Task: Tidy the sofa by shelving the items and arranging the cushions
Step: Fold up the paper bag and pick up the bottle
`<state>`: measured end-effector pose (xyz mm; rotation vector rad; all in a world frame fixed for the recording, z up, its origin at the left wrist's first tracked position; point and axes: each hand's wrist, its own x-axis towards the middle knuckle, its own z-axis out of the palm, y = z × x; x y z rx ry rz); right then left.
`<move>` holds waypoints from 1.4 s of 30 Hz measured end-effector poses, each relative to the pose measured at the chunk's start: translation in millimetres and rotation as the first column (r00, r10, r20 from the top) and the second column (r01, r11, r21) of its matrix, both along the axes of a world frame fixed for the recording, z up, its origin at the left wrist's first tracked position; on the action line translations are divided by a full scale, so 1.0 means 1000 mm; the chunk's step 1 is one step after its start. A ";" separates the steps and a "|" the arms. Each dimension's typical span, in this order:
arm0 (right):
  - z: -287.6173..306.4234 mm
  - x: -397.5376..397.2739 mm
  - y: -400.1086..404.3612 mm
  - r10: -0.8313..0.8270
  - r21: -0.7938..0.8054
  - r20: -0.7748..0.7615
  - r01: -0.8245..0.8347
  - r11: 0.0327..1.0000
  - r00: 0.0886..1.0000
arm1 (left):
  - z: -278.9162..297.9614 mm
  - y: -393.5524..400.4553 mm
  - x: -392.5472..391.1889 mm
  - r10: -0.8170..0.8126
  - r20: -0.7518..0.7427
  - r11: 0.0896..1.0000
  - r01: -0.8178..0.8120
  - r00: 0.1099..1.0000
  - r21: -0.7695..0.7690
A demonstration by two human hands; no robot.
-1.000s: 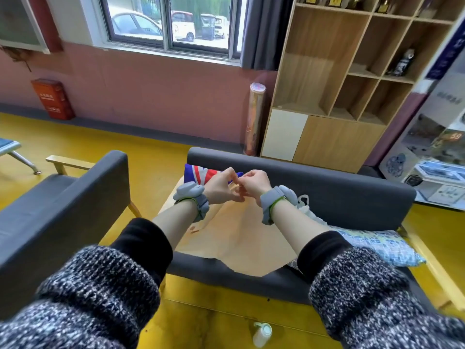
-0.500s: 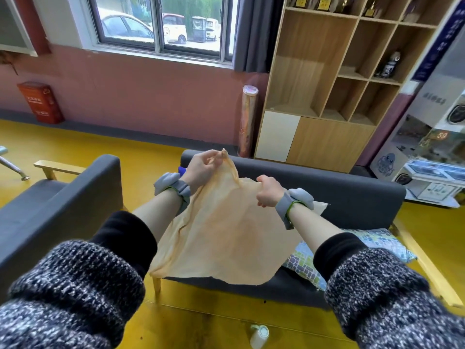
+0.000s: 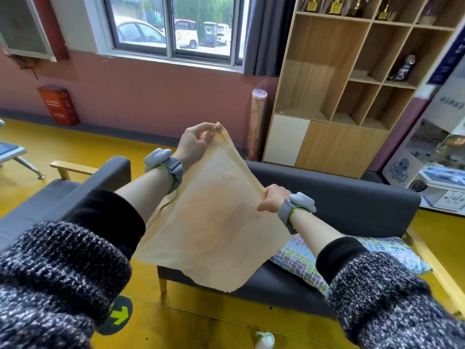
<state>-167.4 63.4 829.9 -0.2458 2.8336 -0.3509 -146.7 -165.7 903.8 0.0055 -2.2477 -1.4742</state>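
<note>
Tan cloth (image 3: 214, 217) is held up over the grey sofa (image 3: 352, 205), pinched by the left hand (image 3: 193, 144) and gripped by the right hand (image 3: 273, 201).

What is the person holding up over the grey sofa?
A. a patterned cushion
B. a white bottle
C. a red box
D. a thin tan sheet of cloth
D: the left hand and right hand each pinch an edge of the thin tan sheet of cloth.

Thin matt tan cloth (image 3: 214, 222), dark woven-fabric sofa (image 3: 339, 205), glossy yellow floor (image 3: 201, 323), wood-grain shelf (image 3: 339, 147).
</note>
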 end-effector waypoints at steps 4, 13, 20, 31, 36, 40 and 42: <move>0.009 -0.005 -0.014 0.124 -0.010 -0.167 -0.127 0.992 0.978 | 0.019 0.009 0.005 -0.086 0.020 0.993 0.087 0.996 -0.075; 0.028 -0.007 -0.029 0.025 -0.708 0.043 0.013 0.706 0.999 | 0.024 0.002 0.010 0.299 -0.121 0.903 -0.322 0.946 -0.285; 0.025 -0.023 -0.036 -0.219 -0.685 -0.023 0.144 0.714 0.976 | -0.018 -0.017 0.025 0.445 -0.072 0.886 -0.451 0.892 -0.111; 0.024 -0.006 -0.084 -0.065 -0.798 0.307 0.294 0.526 0.950 | -0.073 0.052 0.037 -0.469 0.394 0.749 0.119 0.790 0.652; 0.027 0.009 -0.073 0.187 -0.772 0.496 0.332 0.542 0.848 | -0.077 0.034 0.029 -0.326 0.314 0.702 0.006 0.892 0.713; 0.019 0.006 -0.064 0.145 -0.785 0.322 0.179 0.593 0.935 | -0.076 0.030 0.025 -0.166 0.437 0.757 -0.170 0.884 0.631; 0.012 -0.002 -0.054 0.021 -0.792 0.229 0.173 0.586 0.973 | -0.067 0.026 0.027 -0.215 0.454 0.795 -0.115 0.865 0.596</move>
